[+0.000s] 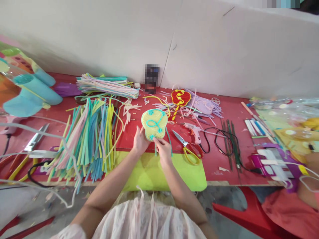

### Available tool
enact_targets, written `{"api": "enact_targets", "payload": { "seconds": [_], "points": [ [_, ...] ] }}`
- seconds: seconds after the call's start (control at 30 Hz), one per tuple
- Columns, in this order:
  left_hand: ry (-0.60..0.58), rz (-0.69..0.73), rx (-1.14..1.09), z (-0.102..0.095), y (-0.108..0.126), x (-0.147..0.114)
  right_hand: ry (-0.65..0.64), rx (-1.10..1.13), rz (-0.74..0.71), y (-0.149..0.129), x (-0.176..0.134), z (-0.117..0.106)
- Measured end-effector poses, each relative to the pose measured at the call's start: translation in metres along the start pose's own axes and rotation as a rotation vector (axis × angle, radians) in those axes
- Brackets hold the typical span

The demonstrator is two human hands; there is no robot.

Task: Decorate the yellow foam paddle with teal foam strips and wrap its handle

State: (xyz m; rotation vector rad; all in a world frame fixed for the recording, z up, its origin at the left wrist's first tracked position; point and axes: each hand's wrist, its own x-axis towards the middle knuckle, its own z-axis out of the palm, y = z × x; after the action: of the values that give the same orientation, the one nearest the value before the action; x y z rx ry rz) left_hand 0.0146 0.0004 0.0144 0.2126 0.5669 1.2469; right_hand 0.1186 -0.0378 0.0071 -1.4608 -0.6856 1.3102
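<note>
Above the front of the table, I hold a pale yellow pipe-cleaner fan [158, 130] with a turquoise rim, a looped turquoise line and small turquoise flowers. My left hand [140, 142] grips its lower left edge, with the fingers partly hidden behind it. At the bottom edge, beside a turquoise flower, my right hand [163, 148] pinches it between thumb and fingers. Teal strips hang down near the right hand. Just to the right lie scissors [184, 143] with red and yellow handles. Beyond the piece rests a red heart-shaped fan [179, 98] with yellow knots and a twisted handle.
Pipe-cleaner bundles [92, 132] lie left and at the back. A pink glue gun [196, 132] with a black cord sits right of centre. Further right are dark stems [230, 142] and a purple power strip [270, 162]. A green mat [184, 174] covers the front edge.
</note>
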Motion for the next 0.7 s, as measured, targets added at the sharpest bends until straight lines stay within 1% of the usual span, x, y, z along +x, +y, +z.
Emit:
{"api": "enact_targets", "payload": {
  "seconds": [0.3, 0.57, 0.7],
  "points": [
    [-0.027, 0.013, -0.031, 0.0, -0.003, -0.002, 0.049, -0.049, -0.032, 0.005, 0.002, 0.003],
    [0.006, 0.005, -0.049, 0.002, -0.006, -0.003, 0.04, 0.006, 0.006, 0.001, 0.0, 0.005],
    [0.014, -0.013, -0.056, 0.003, -0.007, -0.004, 0.047, 0.007, -0.012, -0.003, -0.006, 0.01]
  ]
}}
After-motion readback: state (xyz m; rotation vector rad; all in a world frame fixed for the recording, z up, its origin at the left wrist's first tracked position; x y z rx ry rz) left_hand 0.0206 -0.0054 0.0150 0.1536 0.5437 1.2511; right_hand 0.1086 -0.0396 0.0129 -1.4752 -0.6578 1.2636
